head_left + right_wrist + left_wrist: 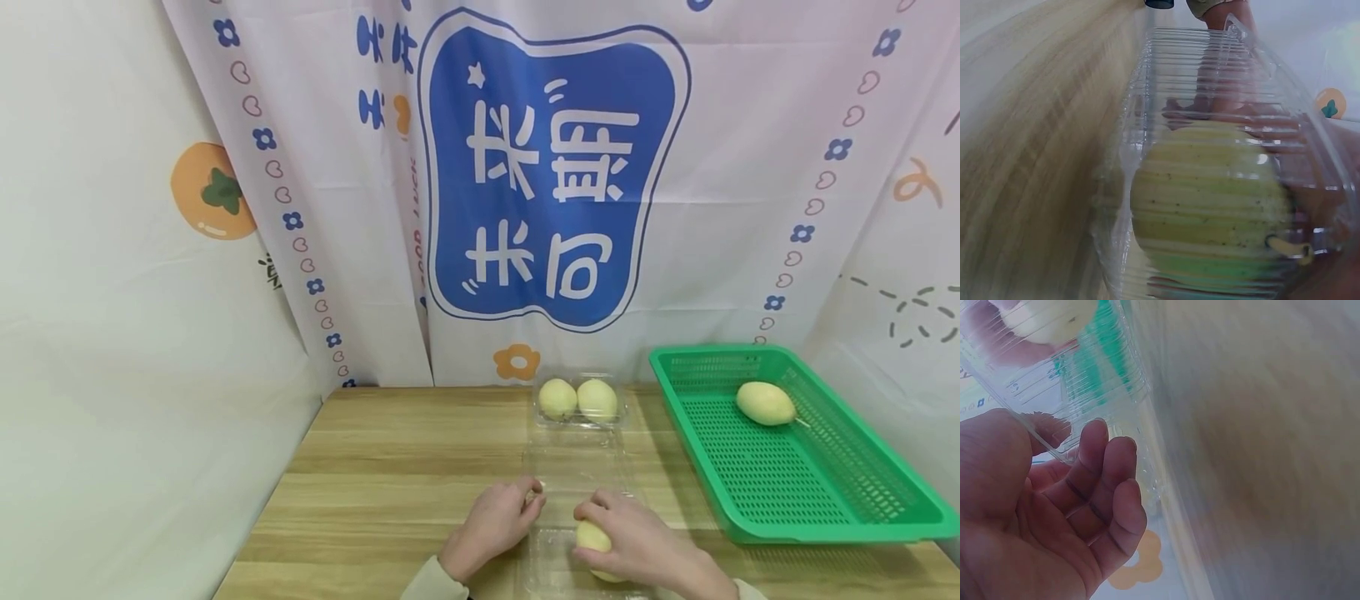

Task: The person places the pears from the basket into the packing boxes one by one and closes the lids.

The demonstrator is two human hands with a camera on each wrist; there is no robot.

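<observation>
My right hand (633,537) grips a pale yellow pear (592,537) in the near half of an opened clear plastic clamshell box (551,560). Through the ribbed plastic in the right wrist view, the speckled pear (1210,200) shows its short stem. At the box's left side is my left hand (501,518), thumb and curled fingers at the rim. In the left wrist view the left hand (1066,506) pinches that clear rim, the thumb tip seen through the plastic. The lid half (573,467) lies flat, away from me.
A clear box (540,412) with two pears (597,400) stands at the table's back edge. To the right, a green plastic basket (780,492) holds one pear (765,403) with a long stem. Printed cloth (360,250) hangs behind the wooden table (360,500).
</observation>
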